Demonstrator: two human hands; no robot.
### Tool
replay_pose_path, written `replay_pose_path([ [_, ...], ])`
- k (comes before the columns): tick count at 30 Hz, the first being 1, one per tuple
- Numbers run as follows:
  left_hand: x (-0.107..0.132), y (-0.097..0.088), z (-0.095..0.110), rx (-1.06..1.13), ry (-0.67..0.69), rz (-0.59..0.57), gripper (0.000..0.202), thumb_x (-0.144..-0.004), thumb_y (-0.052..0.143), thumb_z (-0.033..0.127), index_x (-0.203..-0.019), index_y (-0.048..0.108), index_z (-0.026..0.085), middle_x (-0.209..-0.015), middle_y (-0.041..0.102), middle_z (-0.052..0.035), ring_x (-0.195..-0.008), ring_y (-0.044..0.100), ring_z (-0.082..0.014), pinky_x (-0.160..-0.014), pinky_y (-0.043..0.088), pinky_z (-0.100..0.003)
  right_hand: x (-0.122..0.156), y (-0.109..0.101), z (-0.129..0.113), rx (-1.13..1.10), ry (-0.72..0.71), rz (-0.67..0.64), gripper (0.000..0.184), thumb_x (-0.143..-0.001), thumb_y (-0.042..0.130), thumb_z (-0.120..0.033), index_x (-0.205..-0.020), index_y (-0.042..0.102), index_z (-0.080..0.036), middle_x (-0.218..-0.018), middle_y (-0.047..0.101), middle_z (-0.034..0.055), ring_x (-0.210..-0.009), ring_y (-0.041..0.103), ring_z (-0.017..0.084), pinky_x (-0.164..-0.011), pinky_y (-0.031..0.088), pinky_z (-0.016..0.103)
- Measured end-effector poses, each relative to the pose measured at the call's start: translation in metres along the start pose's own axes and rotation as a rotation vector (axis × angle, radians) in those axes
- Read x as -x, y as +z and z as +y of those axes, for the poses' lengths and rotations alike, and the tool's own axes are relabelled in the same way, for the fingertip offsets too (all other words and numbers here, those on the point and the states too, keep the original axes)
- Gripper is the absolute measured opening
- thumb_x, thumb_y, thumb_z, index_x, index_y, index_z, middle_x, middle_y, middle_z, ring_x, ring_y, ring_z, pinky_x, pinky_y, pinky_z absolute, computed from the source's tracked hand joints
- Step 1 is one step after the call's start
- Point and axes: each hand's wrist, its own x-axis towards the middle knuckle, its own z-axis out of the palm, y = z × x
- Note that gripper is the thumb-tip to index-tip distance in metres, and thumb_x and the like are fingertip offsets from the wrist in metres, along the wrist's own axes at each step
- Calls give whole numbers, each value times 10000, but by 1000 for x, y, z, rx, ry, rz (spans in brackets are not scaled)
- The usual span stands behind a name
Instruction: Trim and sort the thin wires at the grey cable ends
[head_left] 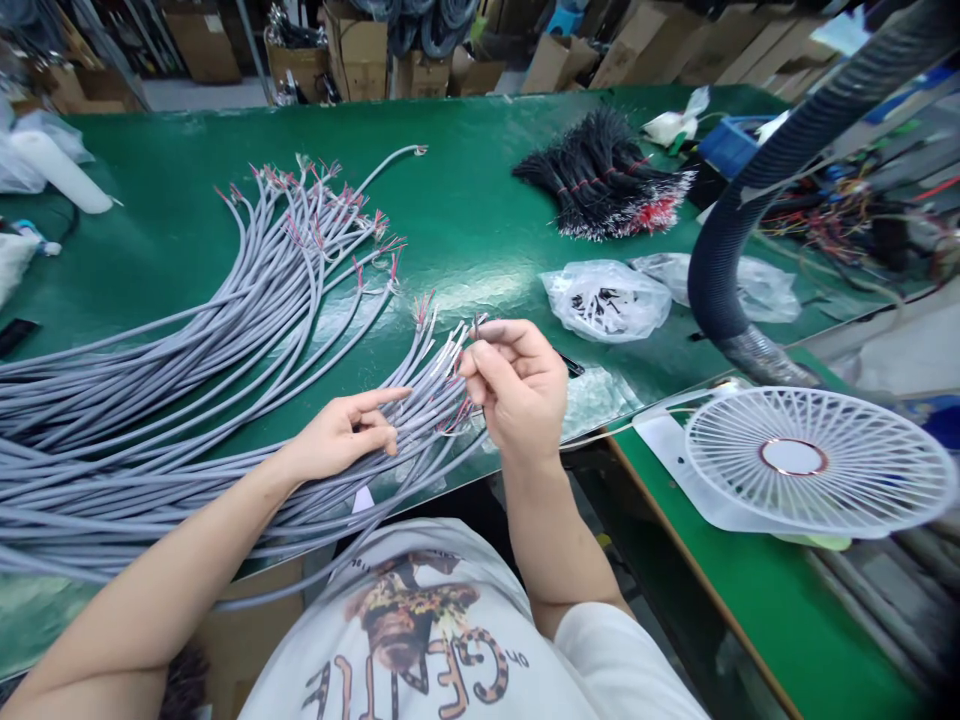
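Note:
My left hand [346, 432] rests on a bundle of grey cables [300, 490], its index finger stretched out and thumb apart, gripping nothing visible. Above the stripped ends of that bundle is my right hand [523, 385], closed in a pinch with the fingertips together. A small dark bit shows at the fingertips, too small to make out. Red and white wires [450, 350] stick out of the cable ends beside the right hand. Farther back lies a second bundle of grey cables [277, 260], its stripped red and white ends fanned out on the green table [450, 200].
A clear bag [606, 300] of small black pieces lies right of my hands. Behind it is a pile of black wires [600, 175]. A dark ribbed hose [724, 240] curves down at the right, near a white fan [817, 455]. Cardboard boxes [360, 50] stand beyond the table.

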Motion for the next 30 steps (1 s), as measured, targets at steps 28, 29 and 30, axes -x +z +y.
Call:
replay_pose_path([
  [28,3,-18,1,-448,142,16,225,-829,582,336,-783,693,146,-672,549,1,-614,483,-116,-594,376,-222,-15,11,31,448,-78,-651,104,-733,643,-141,-822,695,-126,-754,608,2,-715,536,95,-662,389,206],
  [29,3,-18,1,-447,147,12,226,-826,585,333,-756,682,142,-660,533,6,-604,469,-111,-587,370,-220,-16,12,30,430,-67,-662,71,-736,629,-136,-774,688,-126,-735,607,-3,-695,523,89,-656,383,206],
  [30,3,-18,1,-446,149,12,219,-820,596,332,-747,673,139,-654,525,11,-598,457,-107,-585,366,-219,-16,13,29,405,-43,-659,62,-737,613,-131,-734,674,-126,-716,603,-9,-670,506,83,-645,376,205],
])
